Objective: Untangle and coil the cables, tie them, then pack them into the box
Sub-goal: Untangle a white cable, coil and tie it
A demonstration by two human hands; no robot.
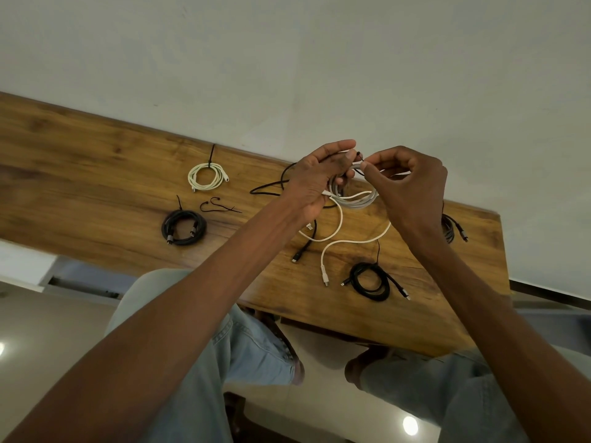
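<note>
Wood-grain table (96, 161): both hands (319, 177) grasp a coiled white cable (358, 199), threading a black tie (359, 156).

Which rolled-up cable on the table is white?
The small coil nearest the wall, tied with a black strap. The other coils lying on the table are black; one more white coil is in the hands.

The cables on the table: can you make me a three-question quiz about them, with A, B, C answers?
1. Where is the white coil with a black tie? A far left of the hands B under the table C on a lap
2. What colour is the coil in the hands? A red B white C green
3. Is the loose white cable near the table's front edge coiled? A yes, tied B no, lying loose C in a box

Answers: A, the white tied coil lies on the table; B, the left hand and right hand hold a white coil; B, the loose white cable snakes uncoiled.
</note>
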